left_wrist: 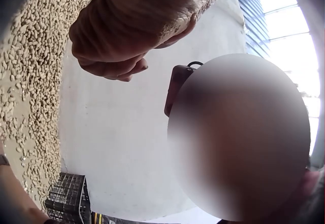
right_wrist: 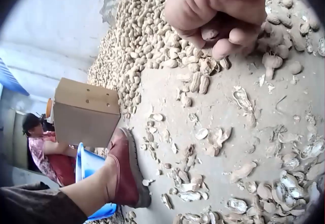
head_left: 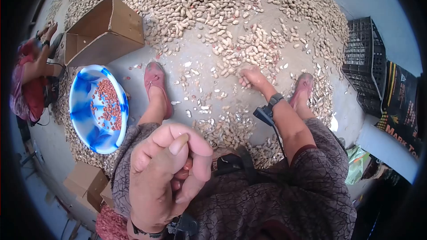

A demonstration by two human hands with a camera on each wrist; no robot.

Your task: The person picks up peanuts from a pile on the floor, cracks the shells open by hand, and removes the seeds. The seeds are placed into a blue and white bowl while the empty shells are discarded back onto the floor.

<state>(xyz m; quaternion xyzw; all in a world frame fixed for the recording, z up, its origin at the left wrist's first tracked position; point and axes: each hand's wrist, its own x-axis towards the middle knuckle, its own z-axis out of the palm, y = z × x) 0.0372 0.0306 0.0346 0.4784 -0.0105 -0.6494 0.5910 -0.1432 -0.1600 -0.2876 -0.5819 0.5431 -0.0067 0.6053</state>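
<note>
The left hand (head_left: 167, 173) is raised close to the head camera, its fingers curled round several red peanut kernels (head_left: 181, 175) in the palm. In the left wrist view the left hand (left_wrist: 122, 31) shows from the side, and its contents are hidden. Low over the floor, the right hand (head_left: 252, 78) has its fingers curled at the near edge of the unshelled peanuts (head_left: 262, 46). The right wrist view shows the right hand (right_wrist: 218, 18) with bent fingers beside peanuts (right_wrist: 195, 82); whether it holds one I cannot tell.
A blue and white basin (head_left: 79, 111) with red kernels stands left of the feet, below an open cardboard box (head_left: 100, 49). Empty shells (head_left: 227, 129) litter the floor between the feet. A black crate (head_left: 367, 58) stands at the right. Another person (head_left: 33, 75) sits at far left.
</note>
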